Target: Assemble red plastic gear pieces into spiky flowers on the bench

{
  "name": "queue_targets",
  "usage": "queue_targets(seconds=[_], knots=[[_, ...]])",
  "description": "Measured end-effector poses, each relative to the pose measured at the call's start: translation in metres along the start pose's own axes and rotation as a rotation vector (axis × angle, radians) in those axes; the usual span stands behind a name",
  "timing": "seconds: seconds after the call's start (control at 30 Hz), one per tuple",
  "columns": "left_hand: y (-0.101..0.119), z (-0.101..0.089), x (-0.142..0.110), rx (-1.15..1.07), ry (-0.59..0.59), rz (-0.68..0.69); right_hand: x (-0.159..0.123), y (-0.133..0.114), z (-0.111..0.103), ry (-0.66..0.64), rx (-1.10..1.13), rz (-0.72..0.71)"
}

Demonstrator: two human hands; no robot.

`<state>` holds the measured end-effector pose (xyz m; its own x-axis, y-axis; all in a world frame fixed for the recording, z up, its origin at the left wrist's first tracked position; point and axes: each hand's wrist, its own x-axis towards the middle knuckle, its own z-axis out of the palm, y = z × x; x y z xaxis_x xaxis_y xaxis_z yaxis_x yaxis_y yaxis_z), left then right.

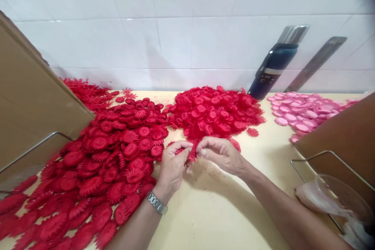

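Note:
Between my two hands is a red fringed flower piece (193,151), thin and petal-like at its edges. My left hand (173,163), with a metal-band watch (157,202) on its wrist, pinches the piece from the left. From the other side, the fingertips of my right hand (222,154) close on it too. Just behind my hands lies a heap of bright red fringed flower pieces (216,109). To the left spreads a larger pile of darker red round flower pieces (117,156), close to my left forearm.
Pink round pieces (304,111) lie at the right, beside a cardboard panel (342,144). A dark blue flask (274,66) and a metal ruler-like strip (316,64) lean at the tiled wall. Another cardboard panel (38,82) stands left. A clear plastic cup (336,195) sits in a wire holder (331,154).

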<state>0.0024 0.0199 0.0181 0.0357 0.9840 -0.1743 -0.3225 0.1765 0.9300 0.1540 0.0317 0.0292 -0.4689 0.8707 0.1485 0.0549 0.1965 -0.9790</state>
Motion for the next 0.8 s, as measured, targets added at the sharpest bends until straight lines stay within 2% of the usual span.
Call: queue_targets(seconds=[0.13,0.2,0.37,0.5,0.57,0.67,0.8], knots=[[-0.005,0.003,-0.002,0.035,0.025,0.102,0.0,-0.002,0.01,0.16,-0.244,-0.032],[-0.006,0.004,-0.003,0.038,0.038,0.125,0.0,-0.001,0.013,0.196,-0.301,-0.054],[-0.001,0.002,0.0,-0.08,0.08,0.074,-0.002,0.0,0.009,0.137,-0.224,-0.069],[0.008,-0.004,0.005,-0.092,0.148,0.171,-0.003,-0.001,0.005,0.117,-0.179,-0.096],[0.009,-0.004,0.004,-0.035,0.069,0.183,-0.003,-0.002,0.005,0.134,-0.218,-0.099],[0.007,-0.003,0.0,0.109,-0.109,0.112,-0.003,0.0,0.005,0.157,-0.244,-0.098],[0.002,-0.004,-0.003,0.268,-0.138,0.129,-0.003,0.003,0.004,0.138,-0.232,-0.087]])
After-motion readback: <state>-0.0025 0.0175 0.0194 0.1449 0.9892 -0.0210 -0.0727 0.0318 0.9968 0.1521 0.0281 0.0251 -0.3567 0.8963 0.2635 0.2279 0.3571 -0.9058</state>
